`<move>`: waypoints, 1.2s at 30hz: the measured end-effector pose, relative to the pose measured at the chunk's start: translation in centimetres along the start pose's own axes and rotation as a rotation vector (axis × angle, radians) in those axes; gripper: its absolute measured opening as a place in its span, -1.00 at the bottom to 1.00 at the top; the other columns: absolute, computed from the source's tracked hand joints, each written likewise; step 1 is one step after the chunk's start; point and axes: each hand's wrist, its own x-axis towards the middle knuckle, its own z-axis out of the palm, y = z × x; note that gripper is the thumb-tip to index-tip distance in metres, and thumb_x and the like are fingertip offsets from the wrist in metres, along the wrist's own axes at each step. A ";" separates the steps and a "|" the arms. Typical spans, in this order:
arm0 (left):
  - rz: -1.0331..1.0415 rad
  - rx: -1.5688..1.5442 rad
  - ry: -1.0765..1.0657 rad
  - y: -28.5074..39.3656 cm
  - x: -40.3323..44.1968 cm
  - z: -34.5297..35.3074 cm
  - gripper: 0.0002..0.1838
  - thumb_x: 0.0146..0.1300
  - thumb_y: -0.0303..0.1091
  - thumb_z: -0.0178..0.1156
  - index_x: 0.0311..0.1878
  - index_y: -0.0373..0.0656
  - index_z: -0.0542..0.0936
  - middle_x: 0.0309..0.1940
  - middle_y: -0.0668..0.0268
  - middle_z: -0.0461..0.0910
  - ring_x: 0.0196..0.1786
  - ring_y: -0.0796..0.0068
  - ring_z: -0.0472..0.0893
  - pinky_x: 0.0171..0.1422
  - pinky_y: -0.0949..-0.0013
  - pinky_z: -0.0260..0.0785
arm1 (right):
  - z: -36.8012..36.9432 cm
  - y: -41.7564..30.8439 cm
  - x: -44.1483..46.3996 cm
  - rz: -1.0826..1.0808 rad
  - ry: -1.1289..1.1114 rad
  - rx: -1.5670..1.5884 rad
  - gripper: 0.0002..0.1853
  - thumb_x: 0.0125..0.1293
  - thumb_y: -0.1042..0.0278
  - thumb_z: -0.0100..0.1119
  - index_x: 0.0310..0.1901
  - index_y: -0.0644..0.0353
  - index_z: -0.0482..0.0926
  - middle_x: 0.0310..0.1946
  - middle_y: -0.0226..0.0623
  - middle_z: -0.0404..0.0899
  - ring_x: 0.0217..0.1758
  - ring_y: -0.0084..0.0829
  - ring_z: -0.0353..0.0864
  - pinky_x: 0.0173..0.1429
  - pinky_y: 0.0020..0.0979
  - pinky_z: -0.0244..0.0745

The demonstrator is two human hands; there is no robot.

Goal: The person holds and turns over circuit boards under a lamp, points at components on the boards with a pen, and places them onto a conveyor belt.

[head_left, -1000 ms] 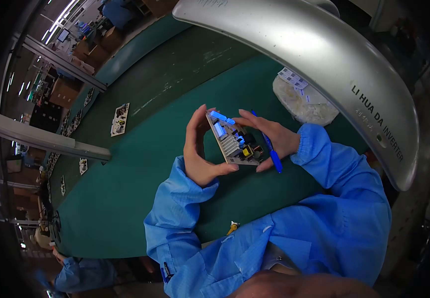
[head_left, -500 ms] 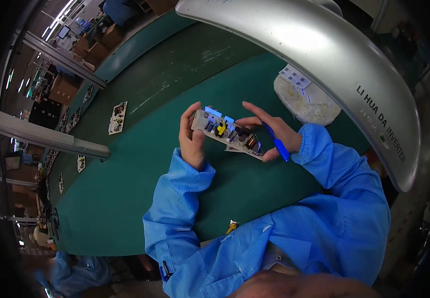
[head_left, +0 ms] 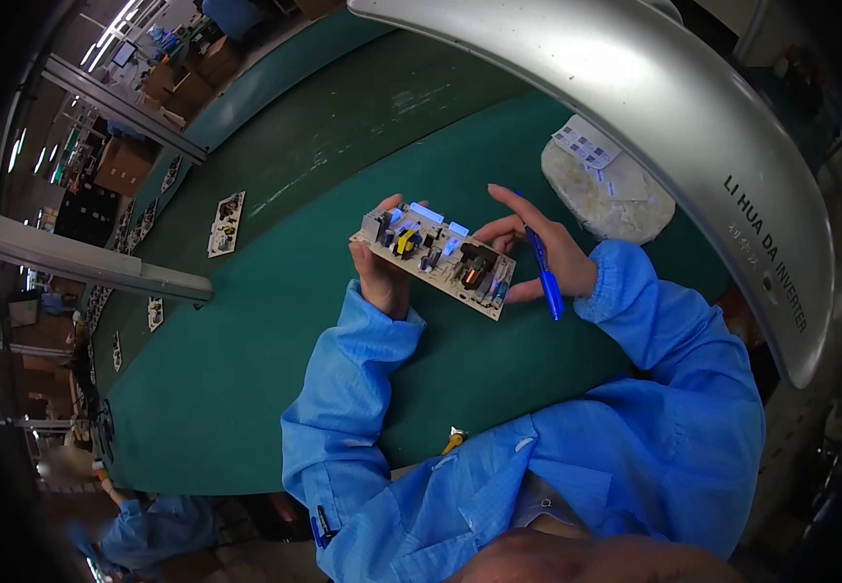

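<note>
Over the green table my left hand [head_left: 382,277] grips the left end of a circuit board [head_left: 430,262], thumb in front and fingers behind. Its component side faces up, tilted, showing a yellow-wrapped transformer, a copper coil, dark parts and pale blue-lit pieces. At the board's right end is my right hand [head_left: 562,255], with a blue pen [head_left: 544,272] held across it. The right index finger sticks up, while the thumb and other fingers come close to the board's edge; whether they touch it I cannot tell.
A silver lamp housing [head_left: 635,87] arches across the upper right. Below it a pale round pad [head_left: 605,199] carries printed label sheets [head_left: 586,142]. More boards [head_left: 226,223] lie on the dark belt [head_left: 294,126] at left. A yellow-handled item [head_left: 454,440] lies near my body.
The board has turned so more of its component face shows, and it has shifted slightly left and down. My right fingers have drawn back a little from its right end.
</note>
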 end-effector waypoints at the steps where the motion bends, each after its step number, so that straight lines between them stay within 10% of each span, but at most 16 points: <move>1: -0.019 -0.010 0.059 -0.3 0.0 0.2 0.01 0.08 0.53 -0.13 0.27 -0.26 0.27 0.15 -0.10 0.39 0.16 0.08 0.47 0.26 0.05 0.33 | 0.0 -0.2 -0.1 0.030 0.036 0.020 0.20 -0.14 0.16 0.57 0.44 0.12 -0.12 0.01 -0.21 0.54 -0.09 -0.48 0.50 0.13 -0.39 0.40; 15: -0.288 -0.720 -0.035 0.0 -0.1 1.2 0.10 -0.01 0.60 -0.23 0.39 -0.14 0.12 0.22 -0.06 0.30 0.10 -0.09 0.47 0.13 -0.18 0.38 | 1.5 -0.6 -1.3 -0.031 0.034 0.157 0.02 0.03 0.45 0.44 0.42 0.19 -0.09 0.06 -0.02 0.48 0.05 -0.33 0.53 0.22 -0.28 0.40; 36: -0.209 -0.578 -0.195 0.5 0.4 2.9 0.12 -0.03 0.57 -0.16 0.41 -0.17 0.08 0.23 -0.15 0.24 0.09 -0.11 0.48 0.07 -0.24 0.41 | 0.0 -0.3 -2.1 -0.311 -0.035 -0.162 -0.12 0.01 0.40 0.45 0.31 0.33 0.10 0.08 0.03 0.49 0.14 -0.20 0.54 0.21 -0.27 0.46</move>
